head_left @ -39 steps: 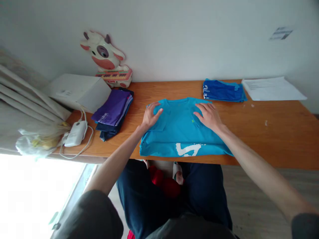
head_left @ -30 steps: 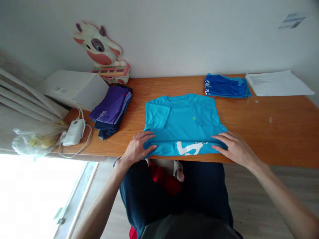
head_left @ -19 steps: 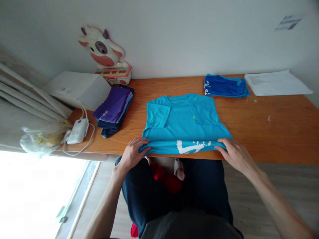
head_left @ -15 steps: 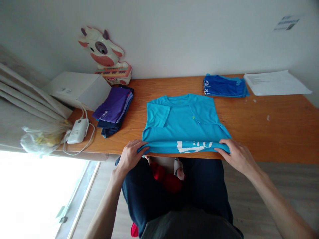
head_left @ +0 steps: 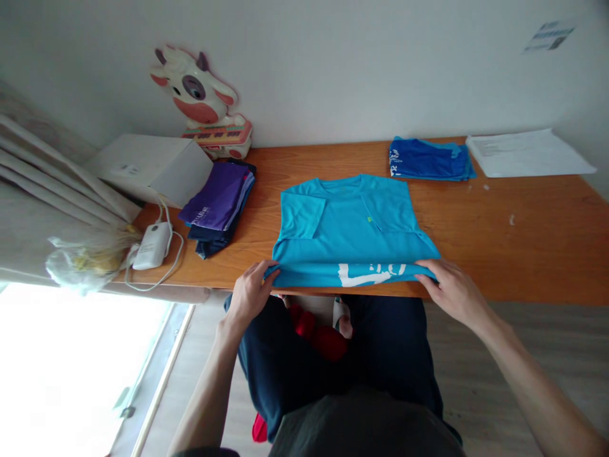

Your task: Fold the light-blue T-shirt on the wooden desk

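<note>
Lengthwise across the bench [head_left: 523, 241], collar wallward, turquoise shirt [head_left: 349, 222], near hem pinched by left hand [head_left: 251, 297] and right hand [head_left: 451, 293].

No text can be read with certainty. The turquoise shirt [head_left: 352, 228] at the near edge of the desk [head_left: 523, 254] bears large white lettering on its folded hem, cut off by the fold. The purple folded garment [head_left: 216, 203] near the left edge and the blue folded garment [head_left: 428, 158] at the far edge carry small white print, too small to make out.
</note>
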A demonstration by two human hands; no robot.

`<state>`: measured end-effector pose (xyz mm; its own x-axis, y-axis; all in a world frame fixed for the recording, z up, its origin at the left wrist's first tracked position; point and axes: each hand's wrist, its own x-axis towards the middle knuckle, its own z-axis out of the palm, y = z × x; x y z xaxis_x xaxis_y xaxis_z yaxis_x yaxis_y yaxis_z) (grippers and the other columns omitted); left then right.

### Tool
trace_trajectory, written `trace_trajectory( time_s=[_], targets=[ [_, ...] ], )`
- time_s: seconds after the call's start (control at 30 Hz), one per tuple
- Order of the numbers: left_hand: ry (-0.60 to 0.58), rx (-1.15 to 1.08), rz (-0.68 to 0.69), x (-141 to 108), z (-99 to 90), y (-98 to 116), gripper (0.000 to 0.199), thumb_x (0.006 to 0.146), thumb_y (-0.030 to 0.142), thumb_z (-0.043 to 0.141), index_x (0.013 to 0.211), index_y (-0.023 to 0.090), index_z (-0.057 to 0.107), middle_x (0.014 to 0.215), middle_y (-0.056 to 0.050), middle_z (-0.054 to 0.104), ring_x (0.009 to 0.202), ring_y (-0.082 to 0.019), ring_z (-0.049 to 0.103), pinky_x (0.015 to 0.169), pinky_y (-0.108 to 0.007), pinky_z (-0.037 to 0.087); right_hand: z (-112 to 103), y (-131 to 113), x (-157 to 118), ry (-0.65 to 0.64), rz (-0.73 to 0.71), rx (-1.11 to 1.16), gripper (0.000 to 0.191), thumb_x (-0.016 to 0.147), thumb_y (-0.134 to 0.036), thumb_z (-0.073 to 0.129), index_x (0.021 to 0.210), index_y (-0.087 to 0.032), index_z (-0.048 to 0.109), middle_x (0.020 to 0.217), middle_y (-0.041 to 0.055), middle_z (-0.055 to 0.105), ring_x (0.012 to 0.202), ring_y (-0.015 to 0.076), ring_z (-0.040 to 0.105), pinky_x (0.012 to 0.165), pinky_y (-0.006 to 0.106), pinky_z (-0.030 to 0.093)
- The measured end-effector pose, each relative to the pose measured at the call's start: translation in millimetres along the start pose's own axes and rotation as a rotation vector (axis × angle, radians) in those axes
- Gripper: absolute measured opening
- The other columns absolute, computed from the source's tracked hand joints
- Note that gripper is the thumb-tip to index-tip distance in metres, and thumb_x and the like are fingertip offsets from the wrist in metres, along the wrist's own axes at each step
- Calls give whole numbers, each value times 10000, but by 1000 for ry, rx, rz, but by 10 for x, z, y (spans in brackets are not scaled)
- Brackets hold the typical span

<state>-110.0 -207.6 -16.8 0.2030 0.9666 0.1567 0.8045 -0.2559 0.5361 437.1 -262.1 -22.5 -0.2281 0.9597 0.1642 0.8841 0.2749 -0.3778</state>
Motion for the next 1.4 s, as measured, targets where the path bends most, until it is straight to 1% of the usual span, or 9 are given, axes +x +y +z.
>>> trace_trajectory(
  time_s=[0.2,0.4,0.57,0.7,0.83,1.0,1.1,1.27,1.4],
  targets=[
    [101,-69,39,169,-75,102,325,1182,429,587,1398,316,801,1241,-80,859,1135,-290,821,971,-393,624,-151,-74,295,51,144,-128,436,1173,-616,542,1319,-262,750,1035,124,877,840,379,841,694,448,605],
    [127,-263,127,169,-56,155,334,1171,319,559,1316,292,859,1335,-73,867,1261,-274,813,1126,-428,631,-172,-7,337,64,69,62,295,1162,-425,550,1361,-282,715,1340,129,850,1125,376,846,906,493,672],
    [137,-404,57,180,-50,197,290,1111,309,621,1185,287,901,1292,-74,885,1290,-303,821,1177,-500,642,-170,9,332,38,77,193,303,1098,-293,566,1368,-278,703,1386,133,822,1216,381,821,1008,544,678],
    [228,-596,59,194,-107,253,203,1027,295,736,1071,302,934,1235,-67,895,1295,-336,822,1191,-551,645,-317,-61,389,57,80,335,396,1029,-225,594,1405,-286,700,1273,104,828,1266,359,791,1094,556,651],
    [402,-757,39,211,-139,271,162,985,284,812,1077,317,941,1160,-55,900,1210,-329,840,1171,-557,648,-455,-138,393,81,97,477,384,1046,-305,662,1424,-317,727,1191,82,810,1195,344,793,1066,541,652],
    [543,-861,-86,264,-107,232,135,925,308,890,1057,285,909,1190,-67,886,1198,-314,847,1158,-557,660,-431,-140,348,238,132,552,305,1054,-418,751,1345,-328,765,1258,102,797,1214,361,789,1010,517,674],
    [452,-774,-73,265,-89,203,159,930,291,876,1085,289,912,1337,-84,857,1339,-332,801,1186,-547,651,-355,-85,310,211,88,430,441,1068,-345,690,1508,-347,716,1303,106,772,1217,351,782,1038,535,676],
    [219,-414,-20,166,-25,158,393,946,153,657,1193,307,921,1557,-81,774,1461,-347,734,1238,-589,620,-156,9,181,-15,18,186,758,1012,-177,602,1749,-337,521,1662,123,654,1481,367,700,1203,575,634],
    [177,-313,-56,93,61,135,546,885,111,630,1329,312,876,1609,-91,745,1470,-363,727,1100,-539,688,-32,56,101,-82,25,140,619,1078,-334,644,1695,-313,592,1647,129,699,1440,389,741,1177,593,658]
  ],
)
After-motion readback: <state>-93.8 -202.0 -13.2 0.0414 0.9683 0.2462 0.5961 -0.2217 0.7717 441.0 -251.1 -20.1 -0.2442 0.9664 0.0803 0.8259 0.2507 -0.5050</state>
